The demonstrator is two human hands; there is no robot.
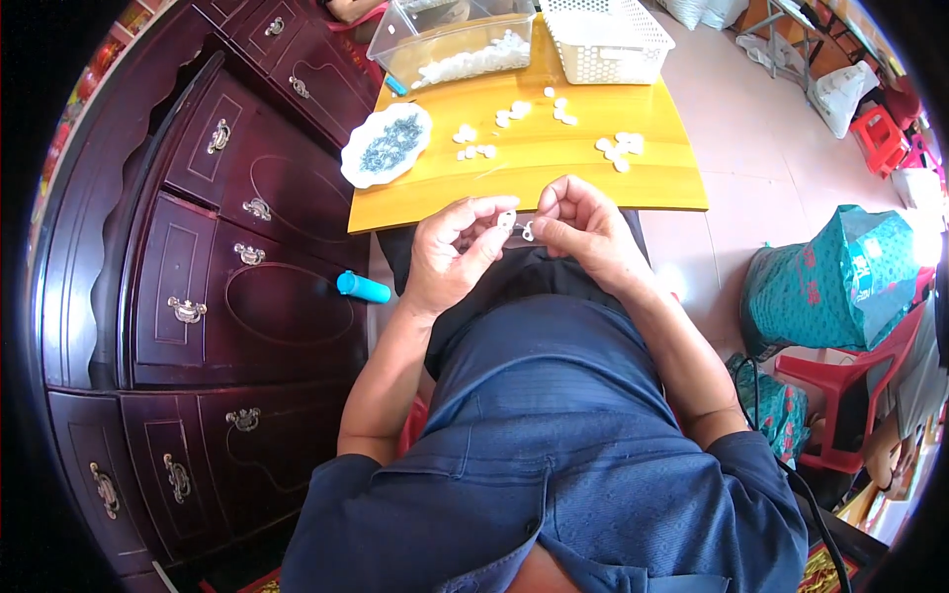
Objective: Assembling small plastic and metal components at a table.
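While pinching sm. white pc. point(506, 220) in L hand point(450, 252), holding 2nd white pc. point(528, 233) just beside in R hand point(588, 232), w/ narrow thumb-&-finger grips, above lap point(534, 272) nr. table point(534, 173). On tabletop: white discs point(615, 153) in clusters, dish point(353, 166) of grey bits point(393, 145) at L, clear bin point(397, 57) & white basket point(615, 65) at far end.

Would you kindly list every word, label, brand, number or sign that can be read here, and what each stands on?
Large teal bag at right: red characters and a pale printed patch, described only, not copied out; the finer print is too small to read.
White sack at upper right: any print is too small to read.
White piece in the left hand: too small to show any marking.
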